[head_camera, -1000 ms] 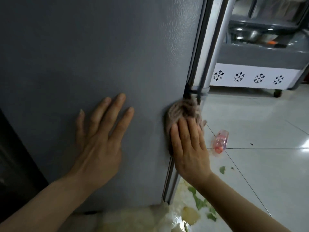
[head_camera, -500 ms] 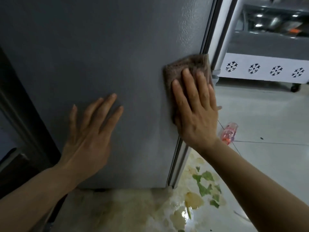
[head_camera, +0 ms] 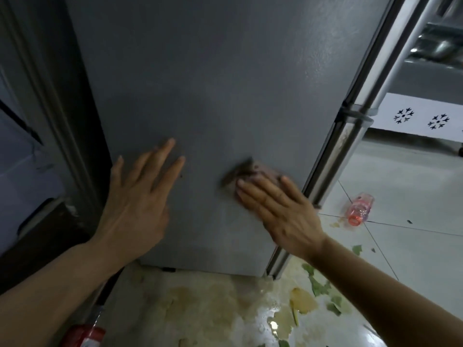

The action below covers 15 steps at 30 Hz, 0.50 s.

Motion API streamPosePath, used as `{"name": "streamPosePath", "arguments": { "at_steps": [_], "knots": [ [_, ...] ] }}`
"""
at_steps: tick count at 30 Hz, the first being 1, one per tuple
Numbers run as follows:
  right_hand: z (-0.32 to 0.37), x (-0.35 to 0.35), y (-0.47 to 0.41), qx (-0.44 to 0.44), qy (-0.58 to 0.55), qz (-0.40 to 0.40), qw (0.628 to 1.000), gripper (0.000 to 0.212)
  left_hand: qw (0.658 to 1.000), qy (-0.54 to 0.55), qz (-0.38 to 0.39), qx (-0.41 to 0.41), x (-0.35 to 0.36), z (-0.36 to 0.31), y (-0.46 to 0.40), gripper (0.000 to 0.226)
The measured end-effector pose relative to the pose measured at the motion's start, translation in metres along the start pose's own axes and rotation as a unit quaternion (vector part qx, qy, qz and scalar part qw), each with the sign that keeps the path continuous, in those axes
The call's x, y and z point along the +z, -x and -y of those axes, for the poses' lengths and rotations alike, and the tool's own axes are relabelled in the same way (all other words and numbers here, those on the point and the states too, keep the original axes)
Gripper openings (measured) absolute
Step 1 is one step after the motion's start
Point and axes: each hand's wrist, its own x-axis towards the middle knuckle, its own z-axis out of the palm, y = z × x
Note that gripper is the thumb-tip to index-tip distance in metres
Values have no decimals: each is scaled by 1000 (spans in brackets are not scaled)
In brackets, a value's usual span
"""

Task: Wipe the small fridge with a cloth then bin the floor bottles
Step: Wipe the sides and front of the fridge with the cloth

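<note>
The small grey fridge [head_camera: 225, 96], a flat textured metal panel, fills the centre of your view, and its side is where both your hands work. Your right hand [head_camera: 283, 214] lies with fingers spread flat, pressing the crumpled brown cloth [head_camera: 246, 171] against the panel at about 4 o'clock from its middle, close to the silver door edge [head_camera: 350, 136]. That flat grip pinches nothing; the open palm spreads pressure so the cloth drags evenly. Your left hand [head_camera: 140, 196] lies open too, fingers straight on the panel at 8 o'clock, holding nothing; I judge it braces you while you lean in.

The clear pink plastic bottle [head_camera: 359, 209] lies on its side on the white tiled floor [head_camera: 413, 259] at 3 o'clock, well apart from the fridge, not yet binned. A red-labelled container [head_camera: 84, 336] shows at 7 o'clock, too cropped to name. Yellowish spill and green leaf scraps [head_camera: 318, 286] lie on the floor at 5 o'clock.

Half a second ago your right hand and cloth sat higher, against the door edge; now they have swept down and inward across the panel, blurred by motion. Your left hand has kept its place, as has the bottle.
</note>
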Motion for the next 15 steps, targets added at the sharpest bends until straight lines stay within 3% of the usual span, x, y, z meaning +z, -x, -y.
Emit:
{"name": "streamPosePath", "arguments": {
  "at_steps": [4,7,10,13,15],
  "knots": [
    [-15,-15,-68,101,-47,-129,985,61,999,16,-15,-38,1,25,-2,93],
    [14,-6,-76,134,-76,-138,978,60,999,15,-21,-26,8,31,-1,99],
    [43,16,-59,62,-77,-84,992,57,999,23,-19,-38,12,29,-1,100],
    [63,27,-40,-59,-26,46,997,61,998,40,-4,-45,10,27,0,100],
    [71,27,-29,-139,15,131,982,64,997,52,10,-50,9,27,4,99]
  ]
}}
